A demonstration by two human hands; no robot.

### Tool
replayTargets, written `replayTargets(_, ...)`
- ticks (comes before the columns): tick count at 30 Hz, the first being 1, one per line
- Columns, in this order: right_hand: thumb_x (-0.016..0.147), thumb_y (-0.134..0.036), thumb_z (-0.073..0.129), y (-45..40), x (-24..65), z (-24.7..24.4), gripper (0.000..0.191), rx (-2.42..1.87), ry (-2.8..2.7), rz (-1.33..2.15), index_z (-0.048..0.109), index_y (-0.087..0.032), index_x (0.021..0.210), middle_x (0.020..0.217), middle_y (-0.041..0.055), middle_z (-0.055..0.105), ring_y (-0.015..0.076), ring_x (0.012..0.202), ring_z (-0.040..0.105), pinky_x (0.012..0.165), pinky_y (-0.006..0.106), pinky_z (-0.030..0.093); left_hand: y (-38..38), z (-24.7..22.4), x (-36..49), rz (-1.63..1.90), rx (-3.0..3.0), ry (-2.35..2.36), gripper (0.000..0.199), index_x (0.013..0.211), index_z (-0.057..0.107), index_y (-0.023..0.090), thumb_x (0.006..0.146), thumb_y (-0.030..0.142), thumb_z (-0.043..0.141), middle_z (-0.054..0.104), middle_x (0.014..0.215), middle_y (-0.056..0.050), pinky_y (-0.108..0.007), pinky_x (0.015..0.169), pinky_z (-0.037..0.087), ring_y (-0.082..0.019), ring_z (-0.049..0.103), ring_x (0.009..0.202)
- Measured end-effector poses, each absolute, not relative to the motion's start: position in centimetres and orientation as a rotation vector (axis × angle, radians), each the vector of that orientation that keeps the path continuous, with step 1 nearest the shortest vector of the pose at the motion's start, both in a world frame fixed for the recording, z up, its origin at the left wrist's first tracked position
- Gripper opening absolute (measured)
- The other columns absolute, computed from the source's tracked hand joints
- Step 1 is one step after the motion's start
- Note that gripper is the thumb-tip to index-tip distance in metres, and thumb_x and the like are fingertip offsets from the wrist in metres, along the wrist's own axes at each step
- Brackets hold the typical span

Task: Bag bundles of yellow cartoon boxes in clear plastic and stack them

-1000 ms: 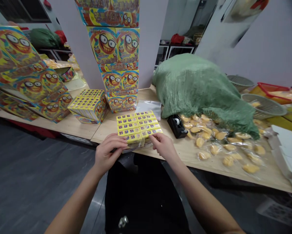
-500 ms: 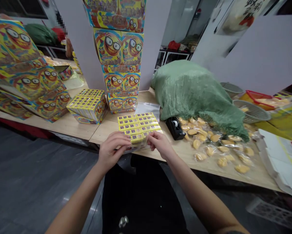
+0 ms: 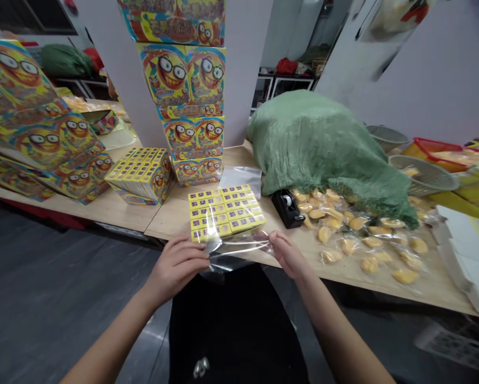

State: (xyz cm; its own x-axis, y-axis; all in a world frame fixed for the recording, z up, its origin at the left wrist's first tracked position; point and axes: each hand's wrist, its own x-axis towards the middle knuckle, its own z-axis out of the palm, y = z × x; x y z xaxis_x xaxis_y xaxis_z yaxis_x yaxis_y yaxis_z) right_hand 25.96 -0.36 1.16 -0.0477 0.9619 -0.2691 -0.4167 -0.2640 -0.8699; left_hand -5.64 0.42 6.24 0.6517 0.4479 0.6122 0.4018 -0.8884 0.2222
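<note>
A block of small yellow boxes (image 3: 226, 212) sits at the table's front edge, with clear plastic wrap (image 3: 239, 249) stretched out from its near side. My left hand (image 3: 182, 262) grips the wrap's left part, fingers together. The right edge of the film is pinched by my right hand (image 3: 287, 254), thumb against fingers. Between both hands the film is pulled taut and shines. To the right of the boxes stands a black tape dispenser (image 3: 287, 209). Behind them lies a flat clear plastic sheet (image 3: 241, 181).
Left of the block stands another set of yellow boxes (image 3: 139, 173). Tall stacks of cartoon-face cartons rise behind (image 3: 195, 133) and at far left (image 3: 43, 133). A green sack (image 3: 319, 144) spills wrapped yellow pieces (image 3: 355, 224) on the right, near a white tray (image 3: 463, 250).
Both hands have come closer to my body and farther apart. The plastic wrap now extends between them, away from the boxes' near side.
</note>
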Motion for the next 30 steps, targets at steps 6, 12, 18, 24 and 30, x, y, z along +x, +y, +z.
replayTargets(6, 0.076, -0.036, 0.069, 0.2, 25.5, 0.5, 0.022, -0.950, -0.661, 1.630, 0.056, -0.020, 0.068, 0.106, 0.0054, 0.069, 0.0262, 0.113, 0.057, 0.100, 0.046, 0.041, 4.2, 7.3, -7.6, 1.140, 2.600, 0.758, 0.053, 0.132, 0.044, 0.031, 0.081, 0.022, 0.057, 0.054, 0.132, -0.008, -0.047, 0.101, 0.041, -0.025, 0.051, 0.121)
replayTargets(12, 0.074, -0.039, 0.069, 3.0, 26.5, 0.1, 0.022, -0.960, -0.642, 1.636, 0.058, -0.020, 0.072, 0.103, 0.0070, 0.071, 0.0266, 0.106, 0.062, 0.099, 0.048, 0.040, 18.4, 9.7, -5.2, 0.599, 1.837, 1.235, 0.053, 0.115, 0.061, 0.019, 0.086, 0.057, 0.039, 0.060, 0.127, -0.010, -0.046, 0.104, 0.037, -0.029, 0.051, 0.121)
replayTargets(18, 0.076, -0.039, 0.061, 12.6, 29.0, 0.1, 0.022, -0.950, -0.854, 1.889, 0.063, -0.018, 0.084, 0.099, 0.0077, 0.072, 0.0220, 0.094, 0.067, 0.095, 0.043, 0.046, 13.7, 10.2, -4.8, 0.232, 1.580, 1.016, 0.056, 0.119, 0.062, 0.024, 0.089, 0.060, 0.032, 0.064, 0.122, -0.006, -0.043, 0.096, 0.047, -0.028, 0.058, 0.113)
replayTargets(24, 0.071, -0.034, 0.071, 21.3, 28.8, 1.1, 0.026, -0.979, -1.186, 2.139, 0.063, -0.012, 0.084, 0.083, 0.0112, 0.072, 0.0210, 0.072, 0.069, 0.071, 0.038, 0.055, 8.1, 13.7, -6.3, 0.007, 1.927, 0.661, 0.042, 0.126, 0.054, 0.038, 0.085, 0.032, 0.058, 0.066, 0.119, -0.001, -0.032, 0.082, 0.056, -0.019, 0.066, 0.102)
replayTargets(30, 0.065, -0.039, 0.076, 22.8, 28.0, 2.9, 0.029, -1.078, -1.332, 2.052, 0.064, -0.015, 0.077, 0.077, 0.0080, 0.072, 0.0202, 0.074, 0.068, 0.069, 0.034, 0.053, 20.4, 12.7, 1.9, 0.346, 1.815, 1.132, 0.036, 0.106, 0.067, 0.025, 0.082, 0.049, 0.055, 0.067, 0.114, -0.007, -0.030, 0.076, 0.053, -0.021, 0.064, 0.100)
